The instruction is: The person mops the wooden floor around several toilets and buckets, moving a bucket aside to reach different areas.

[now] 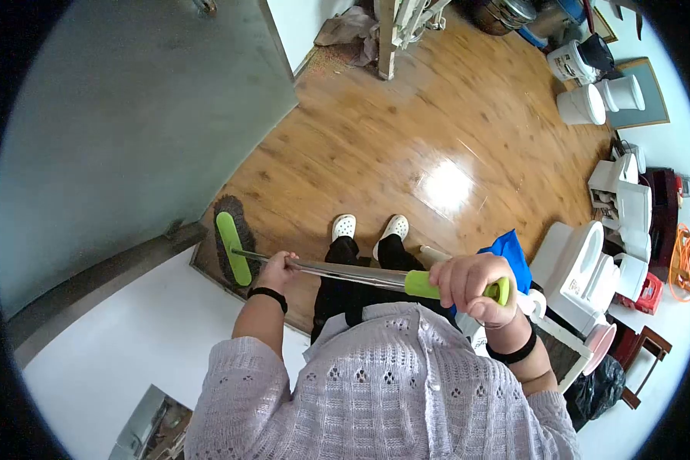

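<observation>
A flat mop (337, 272) with a metal pole stretches across the front of my body. My left hand (278, 270) is wrapped around the lower part of the pole, close to the mop head. At the other end, my right hand (479, 287) grips the green handle (422, 284), whose looped tip sticks out past my fingers. The green mop head (233, 249) with its dark grey fluffy pad (228, 205) lies against the wooden floor at the left, near the base of the grey door panel.
Wooden floor (406, 153) spreads ahead of my white clogs (345, 227). A large grey door (146, 115) stands at the left. White buckets (581, 105) sit at the far right. White toilet-like fixtures (579, 264), a blue bag (509, 257) and a black bag (598, 387) crowd my right side.
</observation>
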`<state>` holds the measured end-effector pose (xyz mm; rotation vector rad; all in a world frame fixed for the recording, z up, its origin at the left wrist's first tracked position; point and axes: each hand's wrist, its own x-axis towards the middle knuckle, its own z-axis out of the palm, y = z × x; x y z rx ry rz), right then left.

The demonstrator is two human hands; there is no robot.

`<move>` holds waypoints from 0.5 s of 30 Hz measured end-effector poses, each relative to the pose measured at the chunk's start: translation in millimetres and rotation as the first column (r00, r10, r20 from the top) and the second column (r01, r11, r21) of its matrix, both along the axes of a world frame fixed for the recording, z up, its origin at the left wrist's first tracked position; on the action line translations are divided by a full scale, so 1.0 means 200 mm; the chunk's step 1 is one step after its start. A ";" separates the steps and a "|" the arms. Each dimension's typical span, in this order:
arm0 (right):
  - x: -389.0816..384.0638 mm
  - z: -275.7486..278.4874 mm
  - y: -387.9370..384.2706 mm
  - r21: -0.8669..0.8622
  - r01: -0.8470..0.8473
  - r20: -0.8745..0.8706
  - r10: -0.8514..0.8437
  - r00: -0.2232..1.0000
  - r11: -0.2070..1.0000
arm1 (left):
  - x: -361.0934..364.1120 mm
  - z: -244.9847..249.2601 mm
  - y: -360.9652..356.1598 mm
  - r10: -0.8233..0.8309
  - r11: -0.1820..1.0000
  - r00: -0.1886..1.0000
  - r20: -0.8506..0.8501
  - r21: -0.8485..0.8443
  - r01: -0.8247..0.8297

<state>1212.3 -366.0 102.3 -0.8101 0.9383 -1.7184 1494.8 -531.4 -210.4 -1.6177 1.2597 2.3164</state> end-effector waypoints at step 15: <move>-0.44 0.56 0.89 -0.130 0.691 -0.084 -0.703 0.707 0.711 | -1.40 0.21 0.75 0.429 0.599 0.903 0.034 0.738 -0.312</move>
